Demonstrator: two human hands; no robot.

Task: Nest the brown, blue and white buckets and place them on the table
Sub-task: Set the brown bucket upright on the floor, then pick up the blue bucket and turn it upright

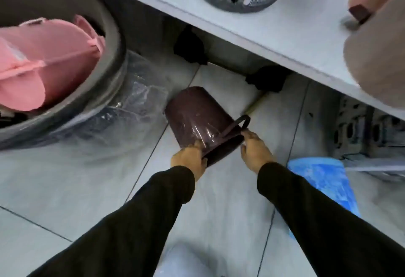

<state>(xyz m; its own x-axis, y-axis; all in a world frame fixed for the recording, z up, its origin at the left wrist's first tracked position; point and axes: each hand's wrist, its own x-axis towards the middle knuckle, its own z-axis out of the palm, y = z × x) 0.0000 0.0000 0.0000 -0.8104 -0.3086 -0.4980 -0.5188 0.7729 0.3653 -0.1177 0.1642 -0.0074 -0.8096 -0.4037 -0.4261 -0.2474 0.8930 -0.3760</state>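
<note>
Brown bucket [198,119]: centre of frame, tilted, above the floor tiles [65,178].
Left hand [189,159]: fingers clamped on its near rim.
Right hand [255,148]: fingers pinching the rim's right side.
Table [274,35]: upper right.

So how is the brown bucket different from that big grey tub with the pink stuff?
The brown bucket is small and tipped, held at its rim by the left hand and right hand; the grey tub is much bigger and nobody touches it. The bucket's bottom faces away, so its inside is hidden; the tub's open top shows a pink thing. Both wear clear plastic wrap.
</note>
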